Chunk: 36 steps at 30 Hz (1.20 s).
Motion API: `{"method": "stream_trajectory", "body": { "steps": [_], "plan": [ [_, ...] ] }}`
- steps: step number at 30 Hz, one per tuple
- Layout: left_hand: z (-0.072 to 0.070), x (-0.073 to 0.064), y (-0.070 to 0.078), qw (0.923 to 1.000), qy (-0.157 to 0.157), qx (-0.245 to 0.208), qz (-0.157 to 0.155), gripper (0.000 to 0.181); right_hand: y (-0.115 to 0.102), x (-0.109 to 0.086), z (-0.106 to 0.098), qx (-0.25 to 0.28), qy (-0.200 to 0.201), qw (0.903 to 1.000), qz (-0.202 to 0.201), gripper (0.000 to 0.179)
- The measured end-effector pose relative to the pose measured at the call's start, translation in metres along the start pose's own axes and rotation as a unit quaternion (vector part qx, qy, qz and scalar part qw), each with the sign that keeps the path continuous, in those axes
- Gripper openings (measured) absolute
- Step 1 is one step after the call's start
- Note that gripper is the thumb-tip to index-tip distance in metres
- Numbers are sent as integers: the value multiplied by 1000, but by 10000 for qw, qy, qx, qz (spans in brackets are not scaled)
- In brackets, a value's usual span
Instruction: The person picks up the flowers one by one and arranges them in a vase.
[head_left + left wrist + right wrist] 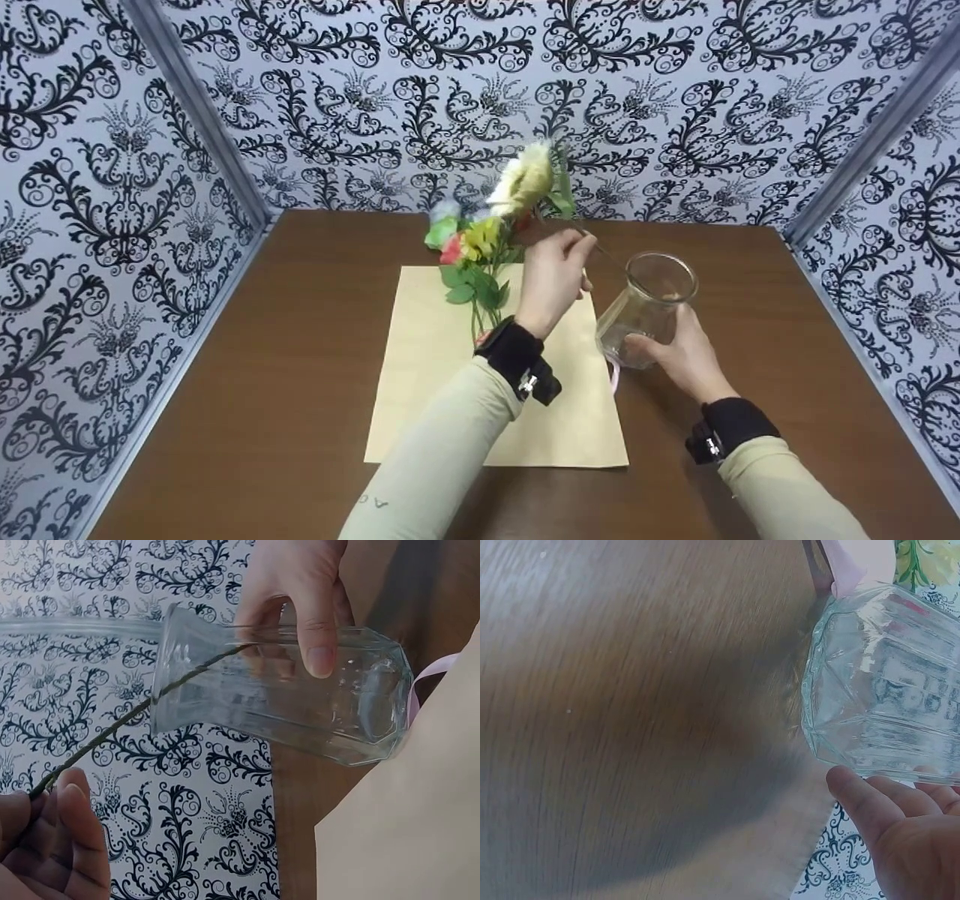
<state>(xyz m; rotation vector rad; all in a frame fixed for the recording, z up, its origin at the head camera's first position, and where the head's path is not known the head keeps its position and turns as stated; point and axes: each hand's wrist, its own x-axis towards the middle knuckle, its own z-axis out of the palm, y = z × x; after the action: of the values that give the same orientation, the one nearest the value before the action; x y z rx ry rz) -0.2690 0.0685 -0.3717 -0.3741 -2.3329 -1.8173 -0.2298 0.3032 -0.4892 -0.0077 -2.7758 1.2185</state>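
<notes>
My left hand (553, 279) pinches the thin green stem (105, 736) of a large cream flower (525, 181), whose bloom points up and away to the left. In the left wrist view the stem's lower end passes the rim of a clear glass vase (624, 321) and shows through its neck. The vase tilts, mouth up and toward the back. My right hand (684, 354) grips its side, thumb on the near face and fingers round the other. In the right wrist view the faceted base and these fingers (877, 810) are visible.
Beige paper (427, 375) lies on the brown table (247, 360). Other flowers rest on it, among them a yellow one (481, 238) and a red one (452, 249). A pink ribbon (615, 375) shows beside the vase's base. Patterned panels (465, 112) enclose the table's back and sides.
</notes>
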Motion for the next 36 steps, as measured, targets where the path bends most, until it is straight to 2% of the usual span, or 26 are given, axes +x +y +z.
{"method": "stream_trajectory", "body": {
  "steps": [4,11,21,29,36],
  "plan": [
    [9,-2,-1,9995,-289,139,-22,23,0,0,0,26,10,10000,-21,98],
    [21,-6,-5,9962,-852,-11,-171,27,2,0,1,48,51,9999,-96,94],
    [23,-8,-12,9926,-1067,-35,-573,32,2,2,2,9,123,9999,-116,89],
    [19,-11,-18,9911,-1114,-154,-707,29,3,2,3,23,1,9999,-98,92],
    [14,-13,-25,9902,-1171,-47,-756,31,3,2,3,17,-6,10000,-90,92]
  ]
}}
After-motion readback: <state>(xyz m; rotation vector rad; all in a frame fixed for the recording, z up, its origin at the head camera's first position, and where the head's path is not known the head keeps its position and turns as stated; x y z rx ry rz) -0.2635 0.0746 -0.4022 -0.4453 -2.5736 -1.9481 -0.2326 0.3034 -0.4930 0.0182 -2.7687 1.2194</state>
